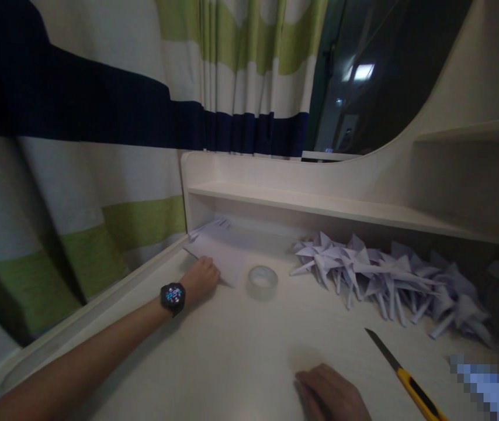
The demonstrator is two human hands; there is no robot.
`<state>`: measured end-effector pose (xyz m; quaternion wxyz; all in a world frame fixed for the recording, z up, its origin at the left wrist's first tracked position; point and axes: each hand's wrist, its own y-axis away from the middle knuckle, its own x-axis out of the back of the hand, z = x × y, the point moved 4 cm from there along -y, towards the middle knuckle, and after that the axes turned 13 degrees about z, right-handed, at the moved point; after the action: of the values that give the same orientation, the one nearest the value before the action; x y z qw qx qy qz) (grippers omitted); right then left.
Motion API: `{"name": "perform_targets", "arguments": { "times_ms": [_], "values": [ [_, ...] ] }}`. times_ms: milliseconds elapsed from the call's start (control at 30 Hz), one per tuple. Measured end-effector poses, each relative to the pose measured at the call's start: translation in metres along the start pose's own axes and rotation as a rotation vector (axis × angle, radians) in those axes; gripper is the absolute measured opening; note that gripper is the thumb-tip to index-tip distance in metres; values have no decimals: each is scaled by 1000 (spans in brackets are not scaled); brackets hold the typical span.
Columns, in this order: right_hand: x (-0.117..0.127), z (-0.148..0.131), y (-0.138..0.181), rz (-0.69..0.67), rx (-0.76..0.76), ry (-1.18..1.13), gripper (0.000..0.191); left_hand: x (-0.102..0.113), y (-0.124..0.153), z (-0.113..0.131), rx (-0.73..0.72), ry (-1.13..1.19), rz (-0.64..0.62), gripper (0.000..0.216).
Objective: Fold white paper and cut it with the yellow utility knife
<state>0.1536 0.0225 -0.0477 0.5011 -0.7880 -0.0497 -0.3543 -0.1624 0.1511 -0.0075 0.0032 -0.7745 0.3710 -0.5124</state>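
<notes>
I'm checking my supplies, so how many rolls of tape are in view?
1: the tape roll lies on the desk, between the white paper and the folded paper pieces. Another could be hidden behind those pieces.

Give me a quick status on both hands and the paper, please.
Left hand curled at near edge of paper. Right hand at near side of desk, grip unclear. Tape roll right of paper; yellow cutter, blade out, beside right hand.

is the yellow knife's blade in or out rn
Out: the dark blade shows bare, sticking out well past the front end of the yellow handle.
</notes>
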Motion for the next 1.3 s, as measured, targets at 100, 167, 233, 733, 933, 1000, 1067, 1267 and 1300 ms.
{"name": "perform_targets", "arguments": {
  "times_ms": [100, 167, 233, 733, 933, 1000, 1067, 1267, 1300],
  "values": [
    [-1, 1, -1, -37, -34, -13, 17, -3, -4, 10, -69, -75, 6, 20],
    [-1, 1, -2, -60, -53, -19, 17, -6, -7, 17, -73, -138, -23, 21],
    [-1, 2, -2, -83, -79, -13, 17, -10, -10, 24, -87, -174, -58, 23],
    [-6, 9, 1, -182, -283, -29, 24, -23, -19, 29, 32, -13, -122, 23],
    [-7, 7, -4, -183, -329, -38, 25, -16, -6, 27, 76, 67, -139, 18],
    [-6, 6, -6, -173, -330, -51, 26, -12, -6, 25, 104, 93, -133, 16],
    [-5, 4, -7, -164, -330, -52, 26, -6, -8, 20, 135, 110, -122, 16],
    [-4, 2, -8, -177, -344, -37, 26, 12, -10, 4, 214, 141, -105, 16],
    [-4, 2, -8, -179, -345, -36, 26, 13, -10, 2, 224, 146, -106, 15]
  ]
}}
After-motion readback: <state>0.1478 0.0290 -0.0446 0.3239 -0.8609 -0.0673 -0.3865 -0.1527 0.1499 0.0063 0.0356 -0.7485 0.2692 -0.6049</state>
